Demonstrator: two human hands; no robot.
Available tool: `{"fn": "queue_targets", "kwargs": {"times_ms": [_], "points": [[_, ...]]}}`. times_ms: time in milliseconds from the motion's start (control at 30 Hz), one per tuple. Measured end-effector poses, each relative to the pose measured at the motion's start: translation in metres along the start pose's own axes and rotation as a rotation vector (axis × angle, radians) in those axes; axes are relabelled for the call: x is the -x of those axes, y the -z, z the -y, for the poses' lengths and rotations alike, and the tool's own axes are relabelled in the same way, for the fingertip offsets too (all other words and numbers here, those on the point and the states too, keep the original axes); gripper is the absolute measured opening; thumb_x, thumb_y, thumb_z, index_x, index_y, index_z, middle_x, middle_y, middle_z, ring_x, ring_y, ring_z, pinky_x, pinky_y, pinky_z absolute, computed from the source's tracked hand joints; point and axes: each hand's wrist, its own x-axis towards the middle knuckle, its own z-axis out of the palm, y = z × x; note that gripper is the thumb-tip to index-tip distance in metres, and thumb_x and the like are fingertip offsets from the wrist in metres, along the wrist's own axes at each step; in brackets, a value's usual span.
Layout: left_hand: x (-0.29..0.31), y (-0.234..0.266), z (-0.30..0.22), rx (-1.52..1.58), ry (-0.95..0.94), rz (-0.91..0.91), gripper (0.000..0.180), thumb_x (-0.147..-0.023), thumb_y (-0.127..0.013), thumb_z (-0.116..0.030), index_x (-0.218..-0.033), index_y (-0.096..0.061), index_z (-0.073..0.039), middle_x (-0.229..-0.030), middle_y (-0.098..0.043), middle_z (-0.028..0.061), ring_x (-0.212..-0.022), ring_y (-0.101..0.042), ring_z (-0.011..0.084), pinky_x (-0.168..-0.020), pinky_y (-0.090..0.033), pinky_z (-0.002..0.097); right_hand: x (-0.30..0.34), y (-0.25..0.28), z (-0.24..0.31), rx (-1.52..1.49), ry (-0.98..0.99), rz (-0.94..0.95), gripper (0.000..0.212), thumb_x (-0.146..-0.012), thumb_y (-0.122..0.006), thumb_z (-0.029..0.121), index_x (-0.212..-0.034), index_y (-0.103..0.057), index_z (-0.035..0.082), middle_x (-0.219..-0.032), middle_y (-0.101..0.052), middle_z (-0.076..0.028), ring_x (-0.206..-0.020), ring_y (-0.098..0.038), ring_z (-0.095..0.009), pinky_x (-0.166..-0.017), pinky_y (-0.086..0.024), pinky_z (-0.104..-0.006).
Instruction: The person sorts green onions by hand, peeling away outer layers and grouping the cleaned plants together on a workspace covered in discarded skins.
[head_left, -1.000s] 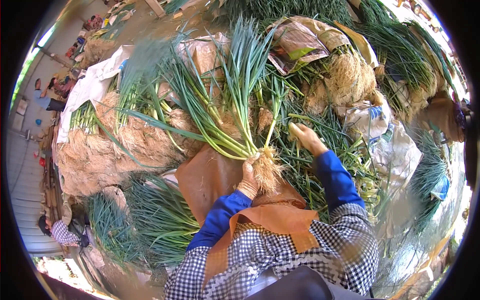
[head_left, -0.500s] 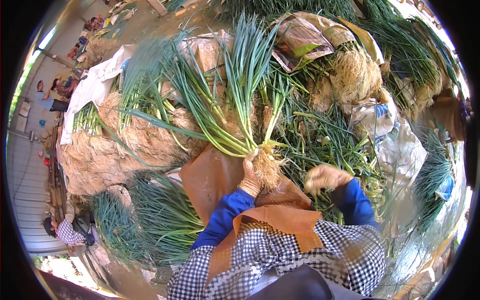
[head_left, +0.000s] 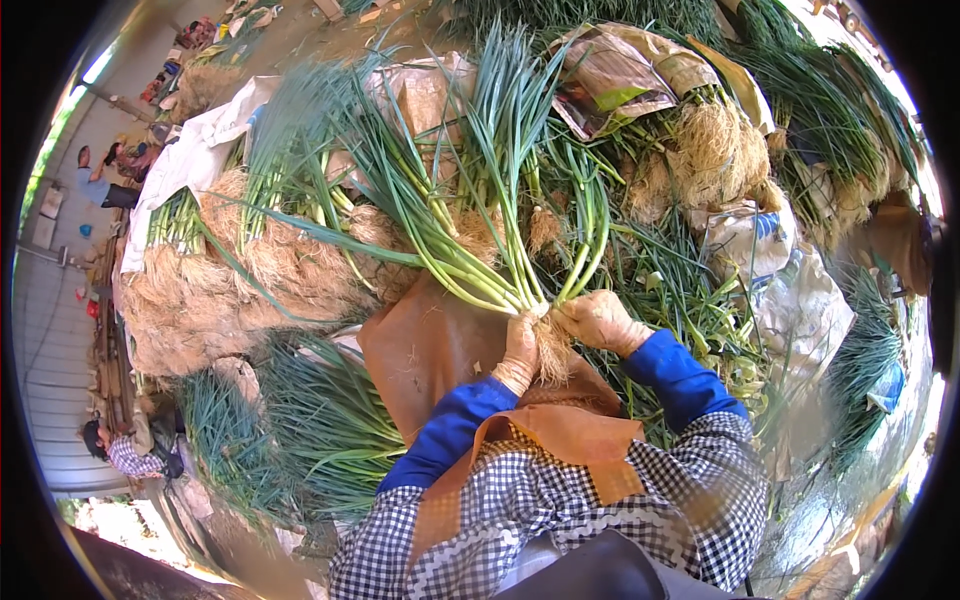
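Left fisheye on my head; faces down and forward; left hand (head_left: pixel 521 346) and right hand (head_left: pixel 601 322) close below, near mid-frame.

A produce-handling site: heaped green onions (head_left: pixel 335 430) and sacks (head_left: pixel 803 305) crowd the floor (head_left: pixel 325 45), a worker (head_left: pixel 135 455) near its left edge.

The green onions (head_left: pixel 517 262) have smooth, faintly glossy pale stems (head_left: pixel 480 285) and matt, blue-green leaves (head_left: pixel 505 100), ending in dry, stringy roots (head_left: pixel 553 352). Beneath them, the brown lap sheet (head_left: pixel 425 350) looks like leather or coated cloth, smooth with a dull sheen. Beyond its left edge, the heaped roots (head_left: pixel 220 315) are rough and fibrous; past its right edge, the white sack (head_left: pixel 805 310) is crinkled, shiny plastic. The blue cuffs (head_left: pixel 445 425) and checked sleeves (head_left: pixel 700 460) look like matt woven cloth
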Motion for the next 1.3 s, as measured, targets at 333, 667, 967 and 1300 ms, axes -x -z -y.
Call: {"fn": "queue_targets", "kwargs": {"times_ms": [333,667,967,1300], "points": [[0.019,-0.015,-0.017,-0.055,0.071,0.284,0.037,-0.086,-0.050,-0.009,-0.121,-0.044,0.000,-0.102,-0.057,0.0092,-0.090,-0.058,0.0161,-0.079,-0.049,0.0283,-0.013,0.019,-0.011,-0.681,-0.066,0.352,0.024,-0.084,-0.054,0.020,-0.087,-0.062,-0.002,-0.067,-0.059,-0.015,-0.061,-0.055,-0.019,-0.062,-0.047,-0.0327],[0.009,-0.002,0.008,-0.280,-0.085,0.029,0.019,-0.077,-0.057,-0.001,-0.096,-0.059,0.000,-0.083,-0.060,0.0055,-0.071,-0.058,0.0159,-0.063,-0.050,0.0258,-0.012,0.007,0.007,0.124,0.095,0.043,0.019,-0.075,-0.059,0.033,-0.067,-0.059,0.015,-0.056,-0.055,-0.005,-0.049,-0.056,-0.026,-0.046,-0.045,-0.0370],[-0.006,-0.003,-0.012,-0.017,0.150,0.175,0.019,-0.078,-0.053,-0.002,-0.096,-0.060,0.001,-0.086,-0.063,0.0087,-0.073,-0.060,0.0170,-0.065,-0.052,0.0288,0.058,0.053,0.006,-0.696,-0.300,0.721,0.027,-0.090,-0.050,0.033,-0.092,-0.070,0.014,-0.070,-0.064,-0.010,-0.057,-0.056,-0.015,-0.056,-0.049,-0.0264],[0.001,-0.006,-0.014,-0.030,0.231,0.166,0.023,-0.078,-0.051,-0.001,-0.099,-0.059,0.003,-0.086,-0.063,0.0095,-0.072,-0.061,0.0183,-0.064,-0.053,0.0291,-0.049,-0.071,-0.103,-1.349,-0.609,-0.098,0.037,-0.090,-0.049,0.036,-0.109,-0.056,0.006,-0.079,-0.060,-0.002,-0.064,-0.054,-0.009,-0.058,-0.045,-0.0229]]}}
